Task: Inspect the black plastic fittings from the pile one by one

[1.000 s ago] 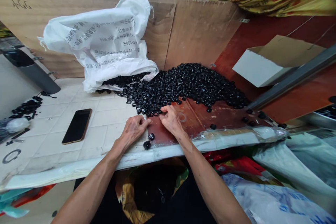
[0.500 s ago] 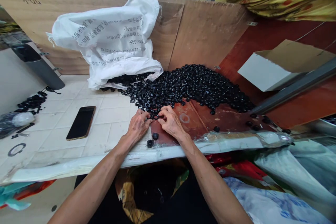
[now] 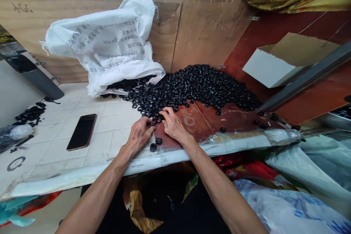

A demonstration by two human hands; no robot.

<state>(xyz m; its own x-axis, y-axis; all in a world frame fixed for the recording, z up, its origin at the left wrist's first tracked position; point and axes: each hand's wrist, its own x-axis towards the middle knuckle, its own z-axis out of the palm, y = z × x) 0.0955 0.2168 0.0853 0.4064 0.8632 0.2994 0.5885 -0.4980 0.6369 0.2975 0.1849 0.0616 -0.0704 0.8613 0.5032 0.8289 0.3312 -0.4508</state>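
Small black plastic rings lie in a big pile point(image 3: 203, 82) along the back of the bench. My left hand point(image 3: 139, 131) is at the pile's front edge, with thumb and fingertips closed around a small black ring point(image 3: 150, 124). Just to its right, my right hand point(image 3: 174, 126) reaches into the near edge of the pile. Its fingers are stretched forward and apart from the thumb, touching loose rings. Two black pieces, one a ring-shaped cap point(image 3: 153, 147) and one a darker cap point(image 3: 158, 141), sit between my wrists on the bench.
A white printed sack point(image 3: 109, 47) spills rings at the back left. A phone point(image 3: 81, 132) lies left of my hands, near a flat grey ring point(image 3: 16, 163). An open white box point(image 3: 271, 66) stands right, behind a metal bar point(image 3: 307, 76). Below the bench's padded edge is an open bag point(image 3: 145, 212).
My right hand has moved off the left fingertips and its fingers have spread toward the pile. My left hand stays pinched at the pile's edge. The view has shifted slightly.
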